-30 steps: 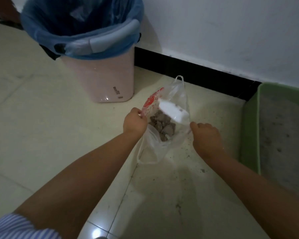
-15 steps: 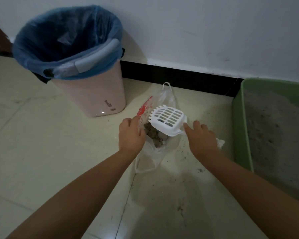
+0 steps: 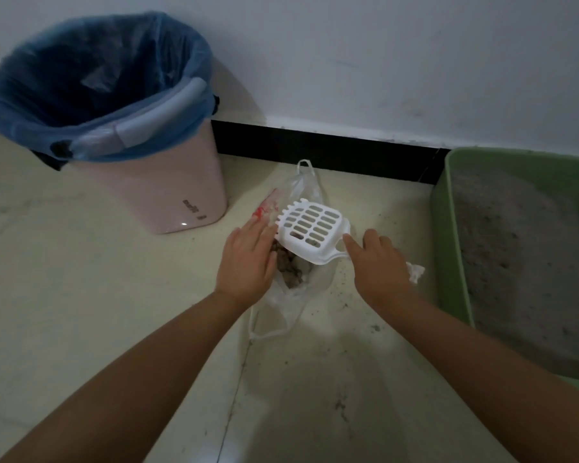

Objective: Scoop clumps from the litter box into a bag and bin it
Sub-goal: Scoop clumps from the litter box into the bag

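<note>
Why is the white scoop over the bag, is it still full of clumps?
Nearly empty. Through the scoop's slots only a couple of dark bits show, while grey clumps already lie in the plastic bag beneath it.

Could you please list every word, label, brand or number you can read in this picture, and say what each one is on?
None can be read.
Pink bin: a small dark mark low on its front, too small and blurred to read.
Plastic bag: a red print on its left edge by the left hand, crumpled and unreadable.
Scoop and litter box: no text visible.
</note>
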{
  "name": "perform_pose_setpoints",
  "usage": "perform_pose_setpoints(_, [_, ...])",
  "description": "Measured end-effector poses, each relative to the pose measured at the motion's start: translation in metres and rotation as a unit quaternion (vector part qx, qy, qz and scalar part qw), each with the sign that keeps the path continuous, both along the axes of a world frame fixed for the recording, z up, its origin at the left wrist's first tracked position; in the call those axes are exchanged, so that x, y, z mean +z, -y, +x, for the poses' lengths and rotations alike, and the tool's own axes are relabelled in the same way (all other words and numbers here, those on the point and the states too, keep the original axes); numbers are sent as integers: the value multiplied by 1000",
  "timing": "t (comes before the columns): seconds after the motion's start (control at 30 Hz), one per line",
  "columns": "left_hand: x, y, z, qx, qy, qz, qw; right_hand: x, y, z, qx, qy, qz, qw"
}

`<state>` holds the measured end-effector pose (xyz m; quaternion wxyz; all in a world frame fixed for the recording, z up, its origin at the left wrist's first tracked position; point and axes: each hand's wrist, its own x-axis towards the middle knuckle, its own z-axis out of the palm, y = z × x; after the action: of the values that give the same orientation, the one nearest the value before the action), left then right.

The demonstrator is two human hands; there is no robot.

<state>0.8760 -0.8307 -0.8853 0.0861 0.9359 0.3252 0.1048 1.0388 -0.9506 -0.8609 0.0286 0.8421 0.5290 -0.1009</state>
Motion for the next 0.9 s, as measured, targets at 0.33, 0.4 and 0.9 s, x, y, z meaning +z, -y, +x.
perform_pose_setpoints(0.33, [4, 23, 21, -113, -16, 4, 993, 11, 0, -3, 13, 7, 13, 1000])
perform_pose_setpoints(0.4, [0, 21, 17, -89, -11, -13, 996, 13, -5, -6, 11, 11, 20, 1000])
perform_pose_setpoints(0.9, [-13, 63, 67, -133, -42, -44, 989, 23, 98, 90, -233, -57, 45, 970])
